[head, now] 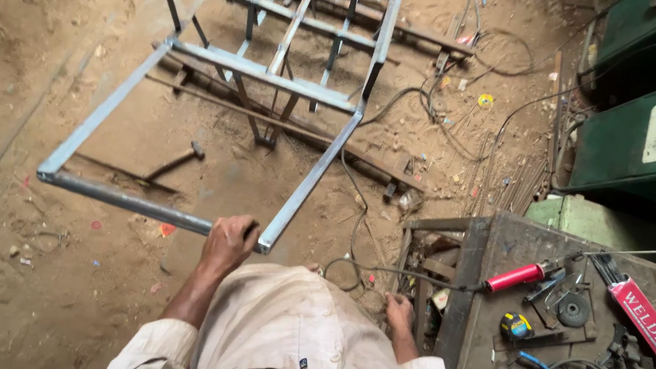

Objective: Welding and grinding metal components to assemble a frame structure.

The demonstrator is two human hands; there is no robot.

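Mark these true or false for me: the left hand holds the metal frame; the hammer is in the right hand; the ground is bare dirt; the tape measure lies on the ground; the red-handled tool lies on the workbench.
1. The left hand has its grip on the metal frame. True.
2. The hammer is in the right hand. False: it lies on the dirt ground under the frame.
3. The ground is bare dirt. True.
4. The tape measure lies on the ground. False: it sits on the workbench.
5. The red-handled tool lies on the workbench. True.
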